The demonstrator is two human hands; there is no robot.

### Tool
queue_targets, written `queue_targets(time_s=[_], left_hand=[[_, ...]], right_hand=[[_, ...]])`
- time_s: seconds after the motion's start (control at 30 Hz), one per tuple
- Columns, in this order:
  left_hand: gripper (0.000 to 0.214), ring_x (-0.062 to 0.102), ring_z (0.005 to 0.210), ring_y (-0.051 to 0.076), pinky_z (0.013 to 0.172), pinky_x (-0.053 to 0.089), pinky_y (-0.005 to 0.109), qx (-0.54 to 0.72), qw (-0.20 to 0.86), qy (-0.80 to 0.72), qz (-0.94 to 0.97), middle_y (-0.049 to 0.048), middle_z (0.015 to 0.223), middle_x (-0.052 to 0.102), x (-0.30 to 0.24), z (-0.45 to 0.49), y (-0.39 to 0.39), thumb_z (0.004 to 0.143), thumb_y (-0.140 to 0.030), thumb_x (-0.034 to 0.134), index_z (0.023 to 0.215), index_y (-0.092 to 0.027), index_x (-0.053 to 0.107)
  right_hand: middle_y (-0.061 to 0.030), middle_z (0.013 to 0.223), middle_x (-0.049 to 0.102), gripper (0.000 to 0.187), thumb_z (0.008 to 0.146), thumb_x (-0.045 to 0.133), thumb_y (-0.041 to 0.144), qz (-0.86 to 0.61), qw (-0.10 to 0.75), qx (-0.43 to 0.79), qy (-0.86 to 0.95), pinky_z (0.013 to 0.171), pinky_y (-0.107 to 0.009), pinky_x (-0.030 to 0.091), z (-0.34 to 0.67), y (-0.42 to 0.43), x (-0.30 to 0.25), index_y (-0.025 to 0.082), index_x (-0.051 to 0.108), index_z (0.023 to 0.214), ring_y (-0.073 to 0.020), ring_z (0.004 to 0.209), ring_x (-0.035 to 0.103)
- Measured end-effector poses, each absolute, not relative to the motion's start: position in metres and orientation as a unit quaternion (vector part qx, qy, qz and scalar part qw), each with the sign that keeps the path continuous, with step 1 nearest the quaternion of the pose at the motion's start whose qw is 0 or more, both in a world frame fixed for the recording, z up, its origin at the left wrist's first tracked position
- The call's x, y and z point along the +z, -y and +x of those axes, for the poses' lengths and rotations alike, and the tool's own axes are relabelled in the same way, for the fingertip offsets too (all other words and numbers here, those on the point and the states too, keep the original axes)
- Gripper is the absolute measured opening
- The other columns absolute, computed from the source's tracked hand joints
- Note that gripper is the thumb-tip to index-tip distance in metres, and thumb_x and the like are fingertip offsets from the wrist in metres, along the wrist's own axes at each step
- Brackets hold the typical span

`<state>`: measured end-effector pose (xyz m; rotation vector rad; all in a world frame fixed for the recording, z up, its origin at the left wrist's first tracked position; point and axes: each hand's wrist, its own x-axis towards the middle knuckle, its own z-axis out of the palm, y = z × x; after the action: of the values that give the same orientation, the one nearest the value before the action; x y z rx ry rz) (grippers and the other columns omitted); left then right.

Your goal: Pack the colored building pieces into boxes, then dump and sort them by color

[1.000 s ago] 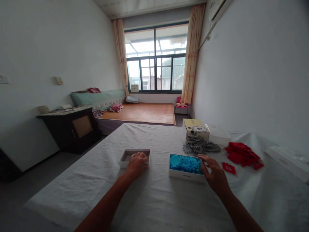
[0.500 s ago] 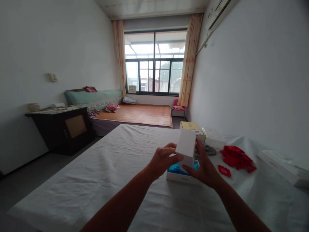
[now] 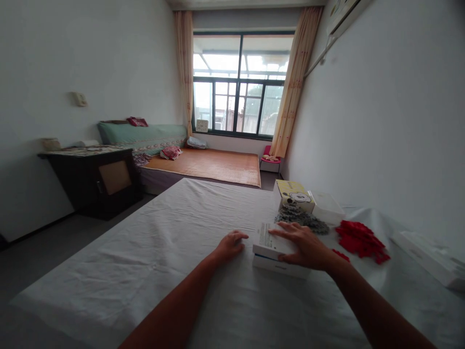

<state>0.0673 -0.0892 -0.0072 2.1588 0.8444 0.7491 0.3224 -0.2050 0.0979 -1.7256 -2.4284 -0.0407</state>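
A small white box [image 3: 271, 264] stands on the white tablecloth [image 3: 163, 252], and a white lid [image 3: 267, 240] with printed text now sits on top of it. My right hand [image 3: 303, 245] lies flat on the lid, fingers stretched out. My left hand [image 3: 230, 245] rests against the lid's left edge with its fingers curled loosely on the cloth. The blue pieces inside the box are hidden under the lid.
Behind the box lie a pile of grey gear pieces [image 3: 301, 218], a yellow carton [image 3: 294, 193] and a white box [image 3: 329, 206]. Red pieces [image 3: 359, 240] are heaped at the right; another white box [image 3: 428, 257] lies at the far right. A bed and dark cabinet stand beyond.
The empty lid was lifted off the cloth at the left, turned over in both hands above the blue pieces, and now sits pressed down on the box.
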Motion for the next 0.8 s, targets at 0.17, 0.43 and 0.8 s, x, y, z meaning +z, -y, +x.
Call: queue_targets(time_s=[0.17, 0.43, 0.8], left_hand=[[0.04, 0.057, 0.107, 0.02, 0.097, 0.041, 0.029, 0.272, 0.321, -0.328, 0.846, 0.0075, 0.114, 0.063, -0.004, 0.064, 0.089, 0.073, -0.013, 0.055, 0.111, -0.017, 0.066], [0.044, 0.054, 0.111, 0.021, 0.097, 0.04, 0.03, 0.226, 0.273, -0.32, 0.879, 0.0046, 0.116, 0.064, 0.0, 0.069, 0.095, 0.072, -0.022, 0.061, 0.116, -0.021, 0.063], [0.037, 0.055, 0.109, 0.022, 0.097, 0.041, 0.032, 0.225, 0.27, -0.294, 0.889, 0.0047, 0.113, 0.066, -0.001, 0.068, 0.086, 0.076, -0.024, 0.055, 0.112, -0.022, 0.065]], right_hand=[[-0.0068, 0.143, 0.042, 0.072, 0.07, 0.063, 0.059, -0.584, 0.056, 0.035, 0.809, 0.095, -0.05, 0.036, 0.341, 0.197, 0.095, 0.04, 0.042, 0.135, -0.0326, 0.12, 0.045], [-0.0045, 0.146, 0.038, 0.068, 0.073, 0.06, 0.057, -0.573, 0.064, 0.077, 0.813, 0.1, -0.049, 0.033, 0.324, 0.2, 0.08, 0.041, 0.04, 0.136, -0.0318, 0.125, 0.042], [-0.0148, 0.151, 0.022, 0.117, 0.052, 0.077, 0.051, -0.611, 0.179, 0.186, 0.749, 0.111, -0.043, 0.022, 0.362, 0.218, 0.051, 0.019, 0.017, 0.147, -0.0306, 0.138, 0.021]])
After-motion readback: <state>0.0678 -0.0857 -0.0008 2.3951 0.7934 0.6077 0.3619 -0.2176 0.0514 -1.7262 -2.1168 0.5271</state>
